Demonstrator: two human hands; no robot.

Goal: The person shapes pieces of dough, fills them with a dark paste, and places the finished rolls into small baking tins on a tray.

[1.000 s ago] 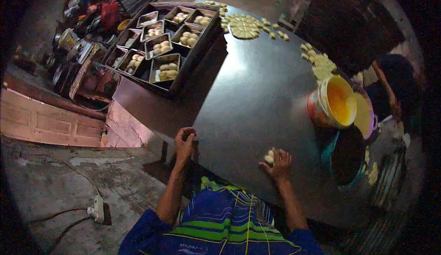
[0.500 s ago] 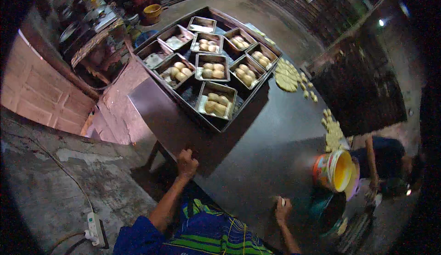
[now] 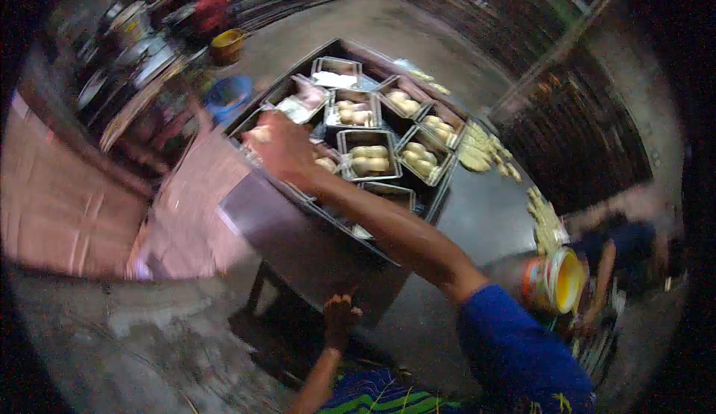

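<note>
My right arm stretches across to the left side of a large dark tray (image 3: 339,47) of metal loaf tins. My right hand (image 3: 287,153), smeared by motion, is over the leftmost tin, with a pale dough piece (image 3: 259,133) at its fingertips. Several tins hold rounded dough pieces, among them the middle tin (image 3: 369,157) and the right-hand tin (image 3: 422,162). A far tin (image 3: 335,78) shows only white inside. My forearm partly covers the nearest tin (image 3: 391,194). Low by the table's near edge, my left hand (image 3: 341,317) has curled fingers; its palm is hidden.
Flattened and small dough pieces (image 3: 477,149) lie along the right side of the metal table (image 3: 481,198), with more dough (image 3: 547,224) nearer. A bucket with a yellow inside (image 3: 569,280) stands at the right, beside another person's arm (image 3: 603,280). Blue (image 3: 227,97) and yellow (image 3: 227,45) containers are far left.
My right hand has swung from the near right, where it held something pale, up to the tray's left side. My left hand appears lower and further right; the view has shifted.
</note>
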